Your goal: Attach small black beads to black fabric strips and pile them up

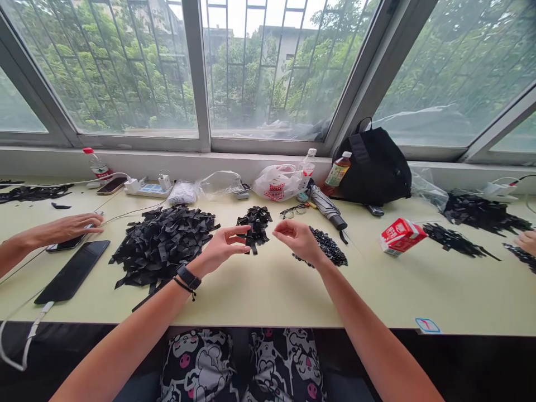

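Although the long pale table (268, 301) under the window also carries a black bag (372, 167), the work lies right in front of the person: a large heap of black strips (161, 245), then a smaller heap of strips (256, 224) just ahead of the hands, and to its right a low patch of small black pieces (329, 248). The strips look thin, light and limp, likely to snag on each other and slip apart, so one end pinched at a heap's edge should come free more easily than a grab from the middle. The left hand (220, 249) sits just beside the smaller heap, its fingers (238, 235) apart and their tips almost at the strips; whether they hold one, I cannot tell. The right hand (298, 240) hangs over the small pieces, its fingertips (280, 225) drawn together, with nothing visible between them.
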